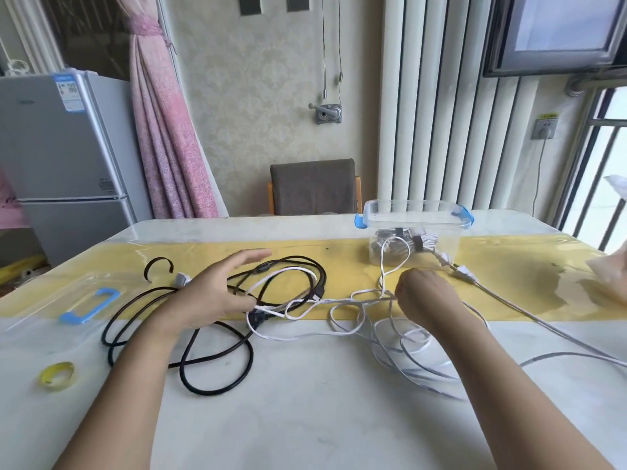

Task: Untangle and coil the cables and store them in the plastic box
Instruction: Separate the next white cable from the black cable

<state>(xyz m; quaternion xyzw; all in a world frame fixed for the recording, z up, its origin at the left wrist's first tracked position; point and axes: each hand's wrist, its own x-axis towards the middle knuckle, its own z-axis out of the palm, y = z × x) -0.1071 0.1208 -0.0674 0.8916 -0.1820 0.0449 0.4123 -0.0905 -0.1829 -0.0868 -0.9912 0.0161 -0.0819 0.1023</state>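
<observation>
A black cable (217, 354) lies in loose loops on the table, tangled at mid-table with a thin white cable (342, 327). My left hand (217, 293) hovers open above the black loops, fingers spread, holding nothing. My right hand (424, 296) is closed on the white cable near its knotted middle. White loops blur below that hand. The clear plastic box (451, 245) with blue clips stands at the back right with coiled cables (403, 240) inside. A grey cable (529, 317) runs from beside the box off to the right.
The box's clear lid with a blue handle (90, 305) lies at the left. A yellow tape roll (57, 374) sits near the front left. A black strap (157, 268) curls beside the lid. A chair (314, 186) stands behind the table; a plastic bag (610, 276) is at the right edge.
</observation>
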